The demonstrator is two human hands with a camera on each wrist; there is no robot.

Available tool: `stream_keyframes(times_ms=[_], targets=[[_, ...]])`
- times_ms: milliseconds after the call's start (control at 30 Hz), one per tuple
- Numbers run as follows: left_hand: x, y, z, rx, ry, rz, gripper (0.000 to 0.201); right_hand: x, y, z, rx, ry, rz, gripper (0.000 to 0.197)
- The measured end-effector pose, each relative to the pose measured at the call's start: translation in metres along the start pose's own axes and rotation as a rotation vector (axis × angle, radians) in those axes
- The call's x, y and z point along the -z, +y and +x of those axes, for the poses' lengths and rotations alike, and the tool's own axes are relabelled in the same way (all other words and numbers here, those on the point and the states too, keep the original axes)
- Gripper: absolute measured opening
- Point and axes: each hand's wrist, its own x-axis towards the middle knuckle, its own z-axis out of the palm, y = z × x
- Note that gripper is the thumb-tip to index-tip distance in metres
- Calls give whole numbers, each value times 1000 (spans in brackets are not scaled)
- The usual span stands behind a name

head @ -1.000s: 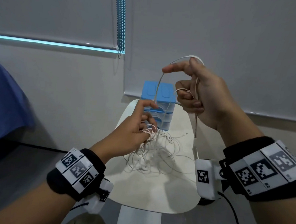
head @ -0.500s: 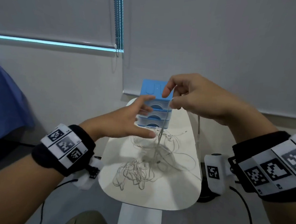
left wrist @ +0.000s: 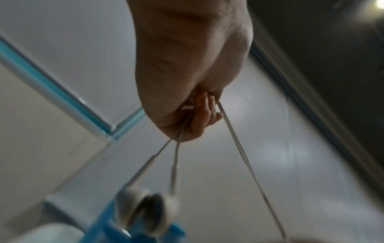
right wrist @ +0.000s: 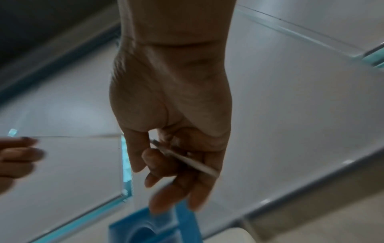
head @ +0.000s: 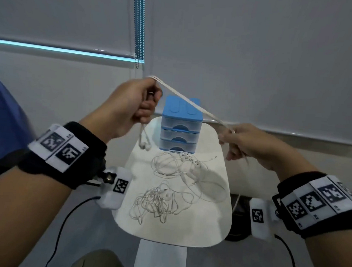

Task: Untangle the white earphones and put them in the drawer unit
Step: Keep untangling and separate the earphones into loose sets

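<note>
One set of white earphones (head: 190,103) is stretched taut in the air above the blue drawer unit (head: 181,123). My left hand (head: 150,103) grips its cable in a fist, raised left of the unit, and the two earbuds (head: 145,146) dangle below it. In the left wrist view the earbuds (left wrist: 145,210) hang under the fist (left wrist: 187,118). My right hand (head: 228,134), lower and right of the unit, pinches the other end; the right wrist view shows the plug end (right wrist: 187,159) lying across its curled fingers (right wrist: 158,164). All three drawers are closed.
Two more tangles of white earphones lie on the small white table (head: 217,227): one (head: 179,166) just in front of the drawer unit, one (head: 155,201) nearer me. A bead chain (head: 138,29) hangs from the blind behind. Black wrist-camera cables trail down on both sides.
The hands were close together above the pile with the left one open. Now the left grips the cable, and the hands have pulled apart, stretching one earphone set clear of the pile.
</note>
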Motion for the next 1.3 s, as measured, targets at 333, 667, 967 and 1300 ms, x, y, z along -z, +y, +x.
stream_keyframes(times_ms=[333, 667, 967, 1300], targets=[[13, -32, -15, 141, -46, 79, 49, -4, -76, -27, 86, 18, 273, 43], [-104, -66, -37, 143, -578, -179, 40, 21, -148, -30, 421, 144, 354, 48], [-122, -66, -28, 66, -565, -100, 35, 25, -122, -22, 371, 313, 435, 40], [-51, -45, -42, 126, -357, -72, 32, 55, 15, 16, 71, 934, 83, 22]])
